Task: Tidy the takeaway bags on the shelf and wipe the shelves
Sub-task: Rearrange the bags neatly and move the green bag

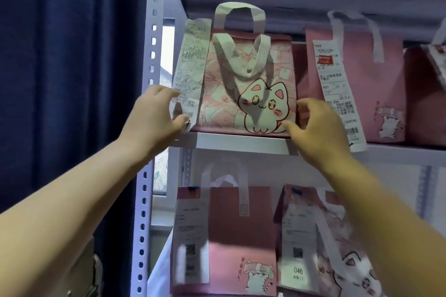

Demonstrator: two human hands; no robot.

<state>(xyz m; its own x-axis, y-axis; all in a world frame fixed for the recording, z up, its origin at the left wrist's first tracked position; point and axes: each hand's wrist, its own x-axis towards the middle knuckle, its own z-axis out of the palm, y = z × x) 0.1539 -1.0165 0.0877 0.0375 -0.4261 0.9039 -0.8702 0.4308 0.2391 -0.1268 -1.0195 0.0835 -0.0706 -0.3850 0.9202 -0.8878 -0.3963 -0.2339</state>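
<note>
A pink takeaway bag with a white cat picture (251, 94) stands upright at the left end of the upper shelf (241, 143), a long receipt (190, 62) hanging on its left side. My left hand (154, 116) is at the bag's lower left, fingers spread and touching the receipt's bottom. My right hand (318, 128) is at the bag's lower right edge, fingers curled against the side. Neither hand clearly grips the bag. No cloth is in view.
A second pink bag with a receipt (357, 84) stands to the right on the same shelf. Two more pink bags (224, 243) (321, 248) sit on the shelf below. A perforated metal upright (149, 128) and a dark blue curtain (67, 67) are at the left.
</note>
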